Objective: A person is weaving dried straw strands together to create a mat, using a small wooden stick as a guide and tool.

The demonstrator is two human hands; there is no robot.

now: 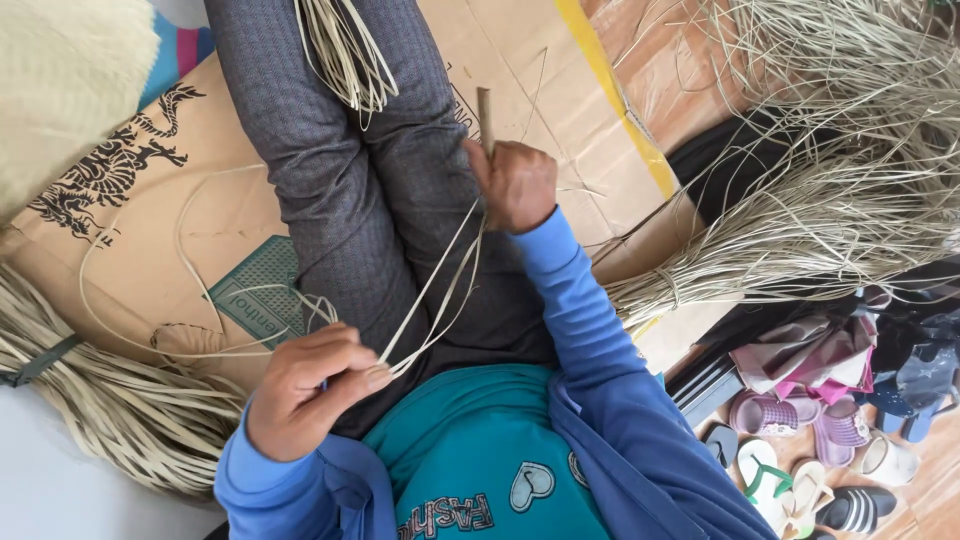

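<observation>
Several thin pale strips [430, 300] are pinched between the thumb and forefinger of my left hand [300, 395], which is pressed tight just above my belly. They run taut across my lap, over the grey trousers [370, 200], to my right hand [518, 185]. That hand is a closed fist around a brown stick [485, 110], which stands up out of it. The strips meet the fist on its underside; I cannot tell whether they are caught in the grip or only pass the stick.

I judge that I am in the middle of drawing or splitting the strips, with both hands holding the tension. As I read it, a next move calls for a firm left pinch, a steady right fist, and a pull along the strips, not across them.

A short hank of the same fibre [345, 55] lies on my thighs toward the top. Under my legs is a flattened cardboard sheet [560, 90]. Loose loops of strip [150, 300] curl near its left edge. A tied bundle [110, 400] lies off its lower left corner, and a big loose heap [830, 200] spreads beyond the right edge. Sandals [800, 480] sit on the floor at lower right.
</observation>
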